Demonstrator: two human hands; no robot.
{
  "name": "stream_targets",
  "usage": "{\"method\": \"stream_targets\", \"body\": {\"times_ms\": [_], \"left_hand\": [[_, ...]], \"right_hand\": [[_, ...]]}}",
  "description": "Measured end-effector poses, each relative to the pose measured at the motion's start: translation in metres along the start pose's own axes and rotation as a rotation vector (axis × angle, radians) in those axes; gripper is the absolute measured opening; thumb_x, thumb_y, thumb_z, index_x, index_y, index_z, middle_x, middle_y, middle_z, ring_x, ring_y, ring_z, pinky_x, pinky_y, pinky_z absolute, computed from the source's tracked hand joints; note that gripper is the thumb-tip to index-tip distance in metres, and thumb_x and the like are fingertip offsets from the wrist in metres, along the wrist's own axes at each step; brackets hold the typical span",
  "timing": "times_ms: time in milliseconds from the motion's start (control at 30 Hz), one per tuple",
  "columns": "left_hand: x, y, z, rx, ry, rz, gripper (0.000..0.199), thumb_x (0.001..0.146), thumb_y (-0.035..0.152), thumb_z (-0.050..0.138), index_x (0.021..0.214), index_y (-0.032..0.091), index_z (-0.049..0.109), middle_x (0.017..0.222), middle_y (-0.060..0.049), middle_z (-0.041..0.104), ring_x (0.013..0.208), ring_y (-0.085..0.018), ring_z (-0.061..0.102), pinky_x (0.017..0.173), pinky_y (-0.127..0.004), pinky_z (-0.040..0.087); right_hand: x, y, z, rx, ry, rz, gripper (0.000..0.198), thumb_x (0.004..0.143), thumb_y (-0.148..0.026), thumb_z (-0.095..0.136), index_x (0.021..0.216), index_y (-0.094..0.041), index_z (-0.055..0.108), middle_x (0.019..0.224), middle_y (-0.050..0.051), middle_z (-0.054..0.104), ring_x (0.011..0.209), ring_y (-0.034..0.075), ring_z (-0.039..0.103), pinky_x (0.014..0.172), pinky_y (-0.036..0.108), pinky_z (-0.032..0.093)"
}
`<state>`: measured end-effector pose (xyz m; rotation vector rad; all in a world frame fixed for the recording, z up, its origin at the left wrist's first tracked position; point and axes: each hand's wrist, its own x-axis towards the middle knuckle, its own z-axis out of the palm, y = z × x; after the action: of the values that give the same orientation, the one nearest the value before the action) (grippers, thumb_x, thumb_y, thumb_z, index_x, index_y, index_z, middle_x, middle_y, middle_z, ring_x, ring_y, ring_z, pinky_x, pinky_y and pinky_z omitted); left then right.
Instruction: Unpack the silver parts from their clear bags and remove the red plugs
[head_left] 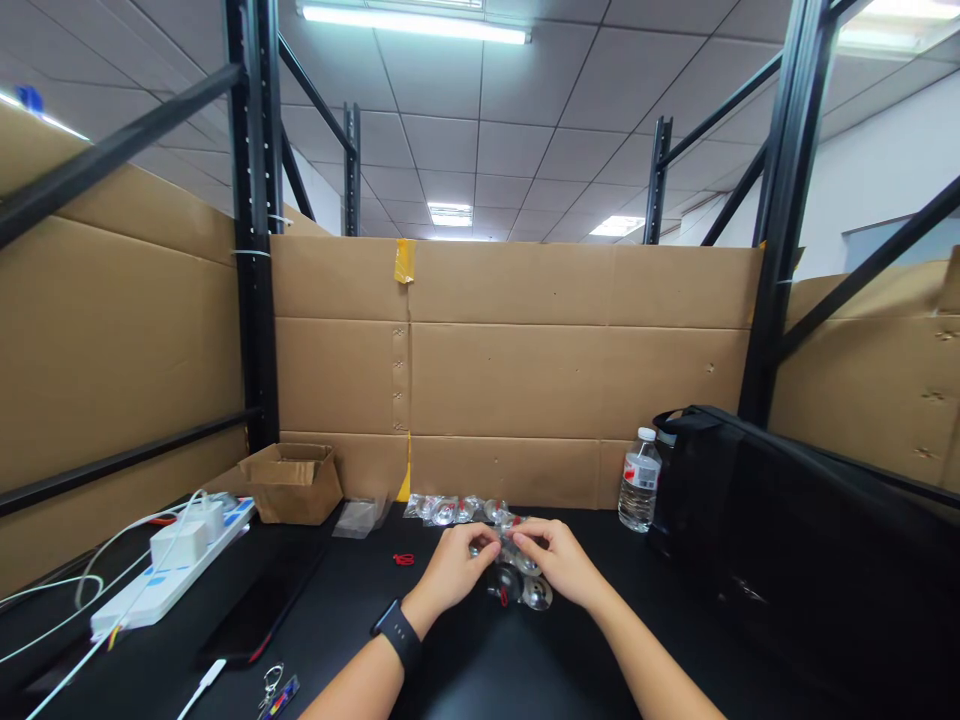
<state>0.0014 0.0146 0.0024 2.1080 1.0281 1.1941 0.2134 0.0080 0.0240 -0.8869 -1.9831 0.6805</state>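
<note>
The room has a ceiling of pale square panels (517, 180), on which long white lamps (420, 24) are shining. Below it, brown cardboard walls (510, 380) enclose the place on the left, at the back and on the right, between dark metal rack posts (255, 220). The surface is a smooth black tabletop (360, 610). On its right side stands a large black bag (795, 540), and just beside it a clear plastic water bottle (639, 490). On the left there are a small open brown cardboard box (292, 490), a long white power strip (124, 612) with white cables, and a flat black device (259, 605).

In the middle are the two hands. The left hand (459, 565), with a dark watch (397, 633) at the wrist, and the right hand (559, 565) are near each other, thumb and finger of each drawn close; whether they pinch something, I cannot tell. Between and below them lie round shiny metal pieces (537, 593). Behind these, a row of clear plastic packets (457, 510) lies near the back wall. Smallest is a red looped cord (403, 559), left of the hands.
</note>
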Motion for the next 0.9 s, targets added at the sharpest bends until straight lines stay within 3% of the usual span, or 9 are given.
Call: {"method": "stream_targets", "body": {"times_ms": [233, 400, 533, 600, 700, 833, 900], "left_hand": [[0.003, 0.004, -0.001, -0.15, 0.125, 0.03, 0.023, 0.092, 0.036, 0.061, 0.096, 0.017, 0.072, 0.088, -0.006, 0.074, 0.078, -0.019, 0.067, 0.074, -0.028, 0.05], [0.005, 0.005, -0.005, -0.328, 0.22, 0.023, 0.03, 0.09, 0.037, 0.065, 0.113, 0.018, 0.062, 0.091, -0.006, 0.072, 0.078, -0.017, 0.068, 0.074, -0.028, 0.051], [0.003, 0.003, -0.006, -0.433, 0.085, -0.009, 0.05, 0.086, 0.033, 0.071, 0.129, 0.02, 0.048, 0.096, -0.006, 0.073, 0.08, -0.016, 0.069, 0.074, -0.027, 0.052], [0.002, 0.002, -0.004, -0.417, 0.015, -0.018, 0.049, 0.086, 0.031, 0.07, 0.128, 0.02, 0.048, 0.096, -0.007, 0.073, 0.084, -0.017, 0.07, 0.075, -0.028, 0.051], [0.001, 0.002, -0.003, -0.346, 0.009, -0.03, 0.04, 0.09, 0.032, 0.064, 0.126, 0.019, 0.051, 0.096, -0.007, 0.073, 0.084, -0.018, 0.069, 0.074, -0.028, 0.051], [-0.001, 0.004, -0.007, -0.132, 0.216, 0.033, 0.032, 0.097, 0.039, 0.054, 0.124, 0.021, 0.052, 0.109, -0.007, 0.065, 0.089, -0.017, 0.064, 0.078, -0.03, 0.049], [-0.003, 0.009, -0.01, -0.005, 0.246, 0.103, 0.03, 0.095, 0.042, 0.059, 0.116, 0.02, 0.056, 0.107, -0.007, 0.062, 0.094, -0.019, 0.06, 0.083, -0.031, 0.048]], "right_hand": [[0.002, 0.006, 0.005, 0.212, 0.143, 0.039, 0.04, 0.089, -0.049, 0.068, 0.117, -0.02, 0.071, 0.112, 0.01, 0.074, 0.098, 0.024, 0.068, 0.087, 0.036, 0.053], [0.003, 0.003, 0.007, 0.366, 0.148, 0.125, 0.041, 0.079, -0.049, 0.078, 0.103, -0.017, 0.069, 0.082, 0.005, 0.072, 0.069, 0.017, 0.066, 0.065, 0.029, 0.05], [0.002, 0.001, 0.006, 0.461, 0.192, 0.209, 0.047, 0.076, -0.047, 0.08, 0.109, -0.018, 0.063, 0.07, -0.001, 0.068, 0.059, 0.014, 0.06, 0.059, 0.026, 0.046], [0.002, 0.0, 0.006, 0.46, 0.155, 0.201, 0.049, 0.075, -0.043, 0.082, 0.113, -0.02, 0.061, 0.075, -0.001, 0.069, 0.064, 0.014, 0.063, 0.064, 0.026, 0.048], [0.001, 0.001, 0.007, 0.409, 0.13, 0.161, 0.042, 0.074, -0.039, 0.082, 0.106, -0.018, 0.064, 0.079, 0.0, 0.069, 0.071, 0.014, 0.064, 0.07, 0.027, 0.049], [0.003, 0.009, 0.008, 0.431, 0.225, 0.261, 0.043, 0.071, -0.043, 0.082, 0.099, -0.017, 0.062, 0.072, 0.0, 0.068, 0.063, 0.015, 0.063, 0.062, 0.028, 0.048], [0.003, 0.013, 0.009, 0.453, 0.278, 0.324, 0.049, 0.068, -0.045, 0.082, 0.103, -0.018, 0.059, 0.07, 0.0, 0.069, 0.062, 0.016, 0.064, 0.059, 0.027, 0.047]]}}
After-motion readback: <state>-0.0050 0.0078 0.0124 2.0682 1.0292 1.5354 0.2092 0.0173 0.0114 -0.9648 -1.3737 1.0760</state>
